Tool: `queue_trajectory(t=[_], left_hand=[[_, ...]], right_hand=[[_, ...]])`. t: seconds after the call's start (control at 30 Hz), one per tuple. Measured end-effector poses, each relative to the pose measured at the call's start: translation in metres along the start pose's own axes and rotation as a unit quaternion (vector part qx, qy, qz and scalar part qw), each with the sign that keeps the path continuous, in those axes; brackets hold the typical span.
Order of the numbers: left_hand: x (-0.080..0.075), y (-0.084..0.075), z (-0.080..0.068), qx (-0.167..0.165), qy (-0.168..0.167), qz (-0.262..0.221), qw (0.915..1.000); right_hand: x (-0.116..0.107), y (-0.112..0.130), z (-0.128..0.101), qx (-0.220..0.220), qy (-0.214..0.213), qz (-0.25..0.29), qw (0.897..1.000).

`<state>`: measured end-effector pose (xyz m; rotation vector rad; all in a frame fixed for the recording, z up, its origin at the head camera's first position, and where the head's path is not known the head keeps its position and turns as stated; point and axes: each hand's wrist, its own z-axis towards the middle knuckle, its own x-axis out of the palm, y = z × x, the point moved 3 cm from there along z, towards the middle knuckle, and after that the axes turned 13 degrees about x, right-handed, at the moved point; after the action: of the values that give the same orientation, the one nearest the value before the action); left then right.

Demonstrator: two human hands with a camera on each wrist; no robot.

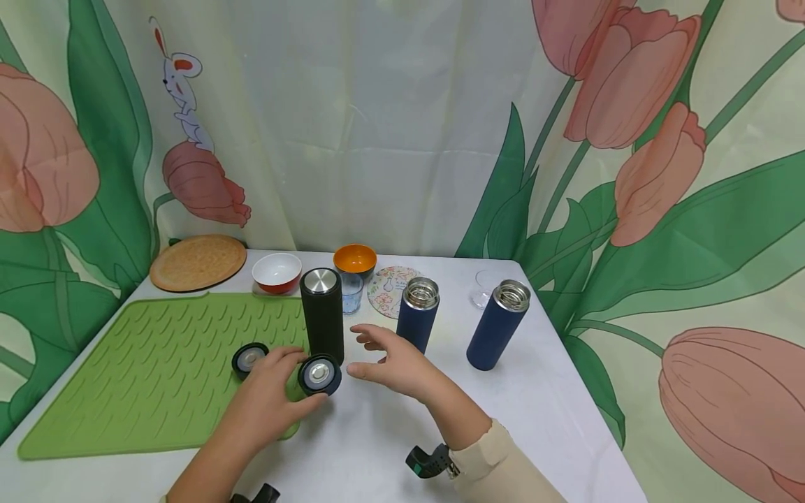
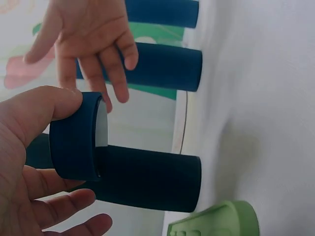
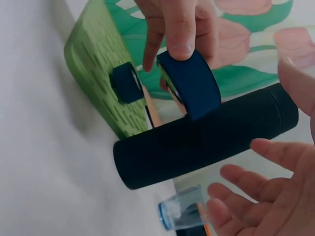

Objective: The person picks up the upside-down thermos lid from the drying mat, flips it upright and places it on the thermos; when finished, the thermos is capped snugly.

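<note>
Gripping a dark blue lid (image 1: pixel 319 374) between thumb and fingers of the left hand (image 1: pixel 267 402), lifted just above the worktop (image 1: pixel 534 419) at the edge of the green mat (image 1: pixel 157 370). Standing right behind that lid, upright and capped: a black flask (image 1: pixel 323 316). Hovering just right of the lid, the right hand (image 1: pixel 393 363), fingers spread wide and relaxed, holding nothing. Lying on the mat just left of the left hand, a 2nd lid (image 1: pixel 249 359). Standing beyond the right hand, 2 uncapped blue flasks, the nearer (image 1: pixel 417 315) just behind the fingertips, the other (image 1: pixel 499 325) farther to the right. Sitting behind the black flask, a small glass (image 1: pixel 352 292).
</note>
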<state>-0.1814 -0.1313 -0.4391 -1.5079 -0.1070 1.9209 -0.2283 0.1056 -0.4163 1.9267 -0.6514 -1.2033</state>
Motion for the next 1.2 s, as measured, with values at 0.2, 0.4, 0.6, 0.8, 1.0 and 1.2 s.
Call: queue_trajectory(t=[0.2, 0.4, 0.6, 0.8, 1.0, 1.2], left_hand=[[0.001, -0.006, 0.003, 0.010, 0.006, -0.014, 0.9998], [0.004, -0.014, 0.007, 0.017, 0.021, -0.022, 0.9994], [0.008, -0.021, 0.009, 0.029, 0.025, -0.028, 0.9989], [0.011, -0.025, 0.011, 0.031, 0.032, -0.034, 0.9984], [0.013, -0.028, 0.010, 0.039, 0.030, -0.044, 0.9979], [0.014, -0.034, 0.010, 0.063, 0.030, -0.058, 0.9959]], right_hand=[[-0.001, -0.010, -0.009, -0.005, 0.018, -0.017, 1.000], [0.001, -0.016, -0.015, -0.009, 0.030, -0.031, 0.999], [0.002, -0.021, -0.022, -0.017, 0.031, -0.038, 0.999], [0.004, -0.023, -0.026, -0.025, 0.026, -0.039, 0.999], [0.006, -0.024, -0.028, -0.031, 0.020, -0.034, 0.999], [0.009, -0.023, -0.029, -0.040, 0.024, -0.030, 0.998]])
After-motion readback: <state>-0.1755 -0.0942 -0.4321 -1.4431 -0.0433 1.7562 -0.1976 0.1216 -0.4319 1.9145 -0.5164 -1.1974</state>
